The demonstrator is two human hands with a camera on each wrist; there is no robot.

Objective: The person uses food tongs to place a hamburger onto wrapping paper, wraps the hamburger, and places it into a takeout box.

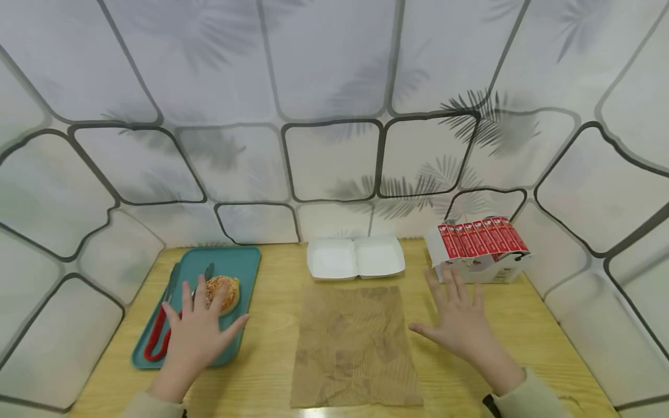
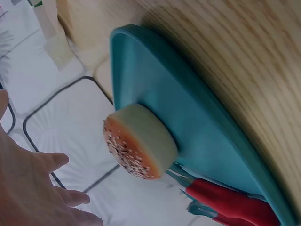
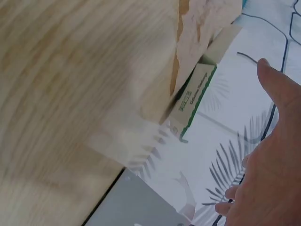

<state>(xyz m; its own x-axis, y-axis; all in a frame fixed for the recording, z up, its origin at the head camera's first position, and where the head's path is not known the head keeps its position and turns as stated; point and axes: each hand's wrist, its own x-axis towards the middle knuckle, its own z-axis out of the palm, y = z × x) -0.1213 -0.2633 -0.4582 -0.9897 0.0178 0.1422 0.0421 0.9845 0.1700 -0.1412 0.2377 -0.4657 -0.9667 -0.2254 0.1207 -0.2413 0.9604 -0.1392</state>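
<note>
My left hand [image 1: 195, 334] hovers with fingers spread over a teal tray [image 1: 243, 264]. On the tray sit a sesame-topped burger bun [image 1: 229, 297], partly behind the fingertips, and tongs with red handles [image 1: 155, 335]. The left wrist view shows the bun [image 2: 141, 136] from the side, apart from the hand [image 2: 28, 183]. Over the table's right side, my right hand [image 1: 462, 325] is also spread and holds nothing. Its fingertips come close to the front of a white carton [image 1: 496, 273] packed with several red packets [image 1: 483, 238].
A sheet of crinkled brown paper [image 1: 355, 348] lies between the hands on the wooden table [image 1: 272, 325]. Behind it stands an opened white clamshell box [image 1: 331, 259], its green-lettered side [image 3: 193, 99] showing in the right wrist view. Patterned white curtain [image 1: 334, 162] surrounds the table's back and sides.
</note>
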